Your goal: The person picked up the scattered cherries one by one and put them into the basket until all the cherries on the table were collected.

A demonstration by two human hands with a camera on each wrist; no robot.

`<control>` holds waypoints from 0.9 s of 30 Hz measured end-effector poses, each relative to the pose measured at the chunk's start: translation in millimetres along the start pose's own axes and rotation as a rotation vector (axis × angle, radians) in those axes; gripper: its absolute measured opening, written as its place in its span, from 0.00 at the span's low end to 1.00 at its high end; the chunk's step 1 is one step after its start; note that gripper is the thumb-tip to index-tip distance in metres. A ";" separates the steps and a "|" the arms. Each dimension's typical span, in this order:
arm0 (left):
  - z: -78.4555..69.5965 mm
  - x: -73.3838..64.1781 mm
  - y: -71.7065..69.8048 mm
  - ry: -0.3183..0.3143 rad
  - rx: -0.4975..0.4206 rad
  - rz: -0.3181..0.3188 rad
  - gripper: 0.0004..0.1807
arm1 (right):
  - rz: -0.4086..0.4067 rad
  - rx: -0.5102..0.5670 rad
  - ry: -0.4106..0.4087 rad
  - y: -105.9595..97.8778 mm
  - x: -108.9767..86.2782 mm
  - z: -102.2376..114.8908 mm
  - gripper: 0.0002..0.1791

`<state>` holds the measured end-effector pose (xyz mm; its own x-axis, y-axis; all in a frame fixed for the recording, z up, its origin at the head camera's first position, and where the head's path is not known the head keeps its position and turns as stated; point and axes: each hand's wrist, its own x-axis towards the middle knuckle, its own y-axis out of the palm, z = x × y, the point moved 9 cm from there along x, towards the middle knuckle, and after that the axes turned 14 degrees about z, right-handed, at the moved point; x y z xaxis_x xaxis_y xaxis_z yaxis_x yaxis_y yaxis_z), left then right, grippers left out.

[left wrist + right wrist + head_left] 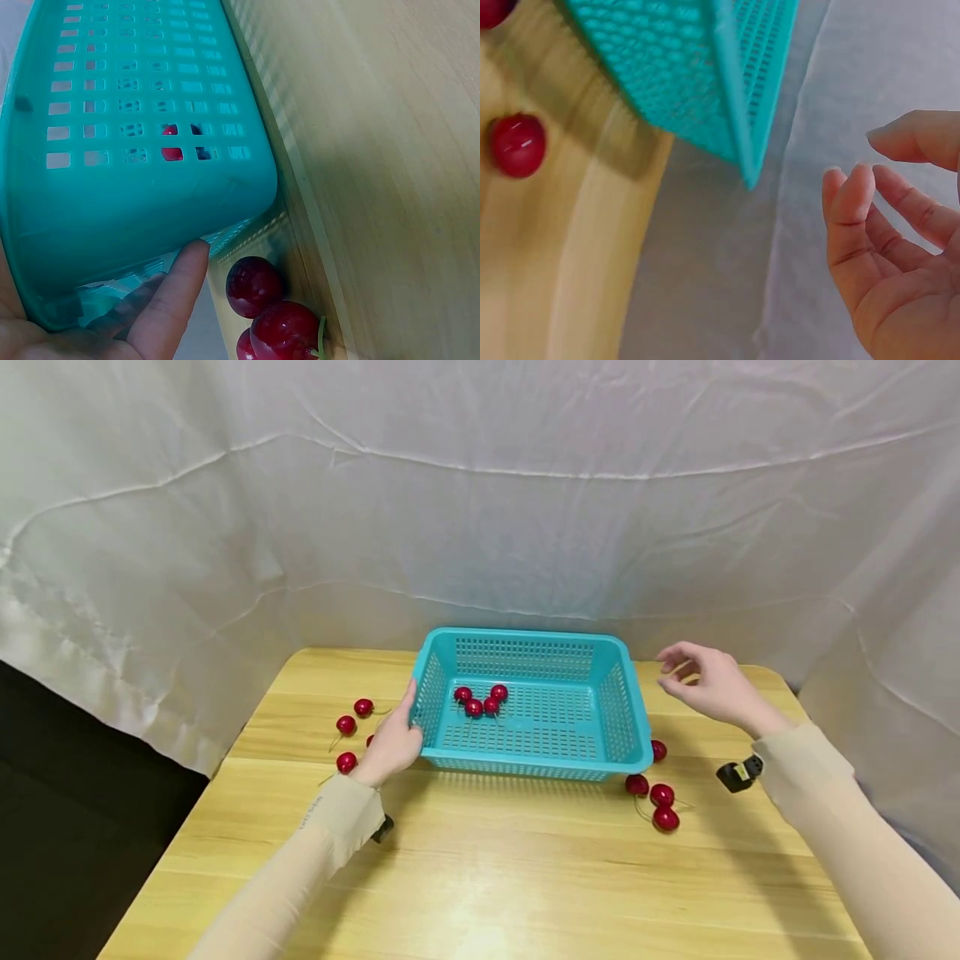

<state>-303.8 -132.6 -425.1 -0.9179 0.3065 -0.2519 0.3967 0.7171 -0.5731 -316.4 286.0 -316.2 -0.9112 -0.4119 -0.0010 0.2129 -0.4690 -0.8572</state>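
A turquoise perforated plastic basket (525, 764) stands at the back of the table, with several red cherries (474, 707) in its left half. My left hand (392, 745) holds the basket at its front left corner, fingers along the outside of the left wall; in the left wrist view a fingertip (196, 251) shows against the outer side. To the right of the basket, my right hand (708, 681) is raised with loosely bent fingers and holds nothing. The right wrist view shows a gap between thumb and fingertips, apart from the basket rim.
More stemmed cherries (346, 725) lie left of the basket, some partly behind my left hand. Another group of cherries (664, 818) lies by the front right corner. A pale cloth (525, 543) hangs behind the wooden table (510, 868).
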 end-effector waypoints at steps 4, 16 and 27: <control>1.9 -0.2 -0.1 -0.006 0.001 -0.005 0.43 | -0.006 0.019 0.007 6.0 -15.7 -18.3 0.16; 1.3 0.2 0.5 0.005 0.009 -0.007 0.43 | 0.039 0.061 0.046 54.6 -46.7 -65.1 0.22; 2.1 0.3 0.6 0.003 0.009 -0.005 0.43 | 0.176 0.090 0.033 94.3 -43.8 -78.3 0.31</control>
<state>-303.8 -133.4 -427.2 -0.9198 0.3047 -0.2472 0.3923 0.7130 -0.5812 -284.0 321.0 -437.2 -0.8681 -0.4682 -0.1649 0.3990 -0.4604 -0.7930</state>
